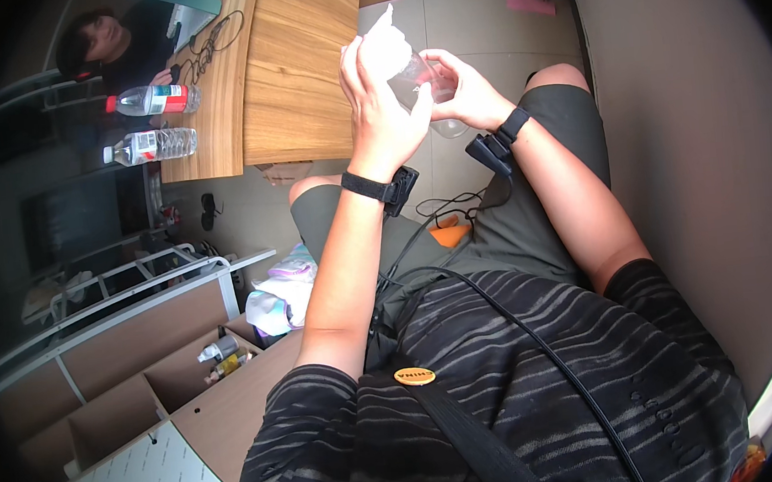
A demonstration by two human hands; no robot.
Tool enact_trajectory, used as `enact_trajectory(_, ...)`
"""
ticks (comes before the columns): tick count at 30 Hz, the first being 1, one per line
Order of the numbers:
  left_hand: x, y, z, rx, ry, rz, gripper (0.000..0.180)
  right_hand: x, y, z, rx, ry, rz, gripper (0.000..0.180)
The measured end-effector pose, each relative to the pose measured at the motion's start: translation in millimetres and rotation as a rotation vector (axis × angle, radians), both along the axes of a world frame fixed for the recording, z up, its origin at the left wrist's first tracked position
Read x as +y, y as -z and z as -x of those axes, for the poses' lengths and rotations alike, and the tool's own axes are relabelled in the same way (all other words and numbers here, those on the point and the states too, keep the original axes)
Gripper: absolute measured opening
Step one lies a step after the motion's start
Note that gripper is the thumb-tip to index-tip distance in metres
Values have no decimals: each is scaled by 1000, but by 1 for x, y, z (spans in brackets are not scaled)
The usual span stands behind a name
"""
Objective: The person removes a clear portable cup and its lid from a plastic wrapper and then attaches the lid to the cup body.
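Note:
My left hand [380, 104] is raised in front of me and pinches a crumpled white tissue [385, 46], pressing it against a clear glass [423, 86]. My right hand [467, 94] grips that glass from the right side, fingers curled round it. Both hands are held above my knees, close together. Each wrist carries a black band with a small black device. The glass is partly hidden by my fingers.
A wooden desk [297, 65] stands ahead on the left with two plastic water bottles [150, 146] and cables. Another person sits behind it at far left. Low wooden shelves [141, 382] with small bottles stand at my left. A wall runs along the right.

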State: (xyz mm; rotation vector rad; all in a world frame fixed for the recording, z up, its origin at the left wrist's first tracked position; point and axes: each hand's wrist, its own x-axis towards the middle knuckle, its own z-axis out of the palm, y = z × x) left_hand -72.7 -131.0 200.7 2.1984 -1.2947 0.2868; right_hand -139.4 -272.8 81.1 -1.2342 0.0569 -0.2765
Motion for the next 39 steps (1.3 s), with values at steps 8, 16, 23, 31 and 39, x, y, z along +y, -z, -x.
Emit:
enact_trajectory(8, 1, 0, -2, -22, 19, -22, 96, 1, 2, 0, 8, 17, 24, 90)
enact_trajectory(16, 2, 2, -5, 4, 19, 10, 91, 0, -5, 2, 37, 4, 69, 87)
enact_trajectory(23, 1, 2, -5, 34, 43, 60, 88, 0, -7, 4, 32, 19, 60, 87)
enact_trajectory(31, 3, 3, -9, 18, 36, 47, 88, 1, -6, 3, 10, 46, 38, 87)
enact_trajectory(39, 6, -5, -15, 52, -26, 84, 78, 0, -14, 6, 83, 72, 223, 88)
